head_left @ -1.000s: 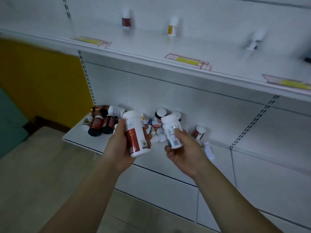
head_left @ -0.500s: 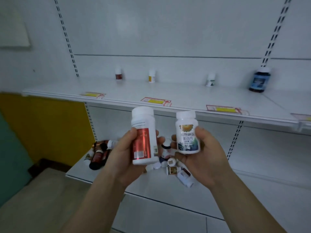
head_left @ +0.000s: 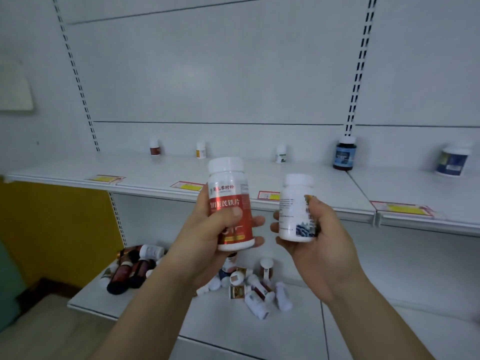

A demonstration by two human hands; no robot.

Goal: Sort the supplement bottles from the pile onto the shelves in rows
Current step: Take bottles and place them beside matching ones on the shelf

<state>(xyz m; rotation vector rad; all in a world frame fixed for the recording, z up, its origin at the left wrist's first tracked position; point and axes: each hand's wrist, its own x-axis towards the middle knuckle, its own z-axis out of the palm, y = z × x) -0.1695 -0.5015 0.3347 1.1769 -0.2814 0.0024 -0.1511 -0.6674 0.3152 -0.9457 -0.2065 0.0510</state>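
Left hand grips red-labelled bottle upright; right hand clasps white bottle, seemingly tilted.

The left hand lays its thumb across the red bottle, covering the label's middle print. Its fingers show only as tips at the bottle's 3 o'clock side. The right hand hides the 3 o'clock half of the white bottle label.

The left forearm blocks the middle of the pile on the lower shelf. It and the right forearm run off the bottom edge.

The small bottles toward 12 o'clock and the price tags are too small to read. The jar at 3 o'clock is blurred.
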